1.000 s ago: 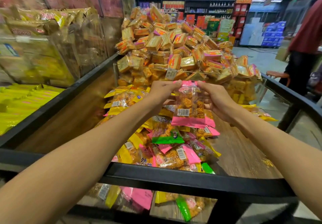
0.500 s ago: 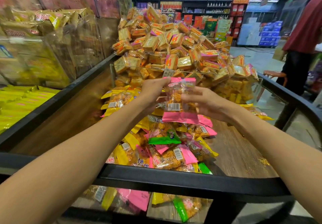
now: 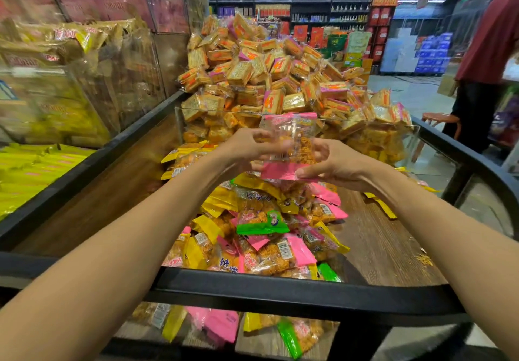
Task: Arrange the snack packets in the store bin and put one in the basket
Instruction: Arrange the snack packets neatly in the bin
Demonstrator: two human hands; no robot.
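You're getting even, fairly bright store light from overhead, with soft shadows only. Motion blur smears the left side hard — the bagged goods (image 3: pixel 56 85) behind clear plastic are streaky, and the pink packet (image 3: pixel 286 144) between your hands is soft too. Wide-angle bend curves the bin rim (image 3: pixel 280 293) — glare sits on the plastic.

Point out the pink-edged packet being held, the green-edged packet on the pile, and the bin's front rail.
pink-edged packet (image 3: pixel 283 171): head view, bottom pink seal.
green-edged packet (image 3: pixel 262 227): head view, green lower seal.
front rail (image 3: pixel 280 290): head view, black bar's middle.
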